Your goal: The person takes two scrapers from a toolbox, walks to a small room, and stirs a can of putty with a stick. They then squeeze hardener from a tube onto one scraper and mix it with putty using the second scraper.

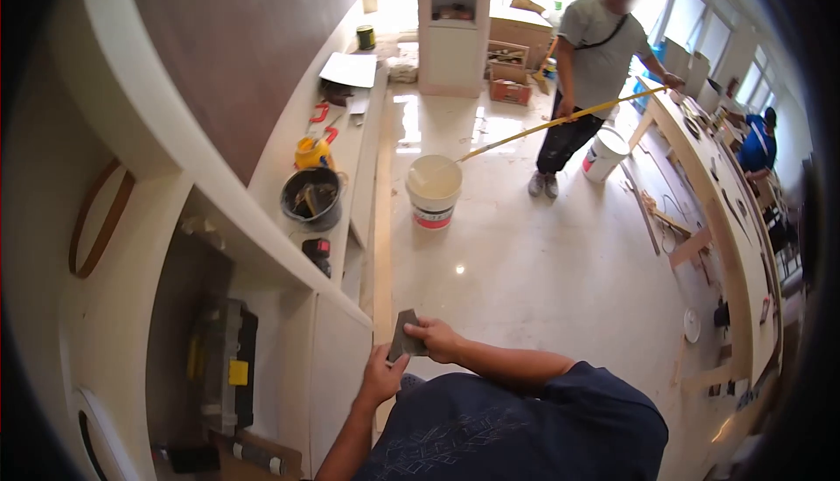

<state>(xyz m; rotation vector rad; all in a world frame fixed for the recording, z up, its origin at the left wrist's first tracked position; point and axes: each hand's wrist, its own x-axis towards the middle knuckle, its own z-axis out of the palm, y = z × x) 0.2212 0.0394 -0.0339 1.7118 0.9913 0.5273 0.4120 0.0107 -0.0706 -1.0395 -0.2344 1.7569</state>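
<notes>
At 6 o'clock in the head view: flat grey-brown piece (405,334), held in both hands, just beyond the dark shirt. Right hand (437,341) comes in from the piece's 3 o'clock side, fingers closed on that side, thumb tip on the face. Left hand (381,376) takes the lower end from 7 o'clock, fingers and thumb pinched on it. Hands are close together, both clamped on the same piece. Upper end sticks out past the fingers toward 12. Exact finger placement behind it: can't tell.

Clock positions from the piece:
- 12: white bucket (434,191) on the floor, yellow pole (560,121) angling out of it toward 2.
- 1: co-worker (598,48) standing, both hands on the pole. Second white bucket (605,156) on the floor beside them.
- 2: long wooden bench (700,153), tools and scraps on top.
- 9: toolbox (229,367) with yellow latch, inside the open cabinet.
- 11: black bucket (312,198) on the ledge, things inside; yellow container (312,154) just past it, red-and-black tool (317,254) on the near side.
</notes>
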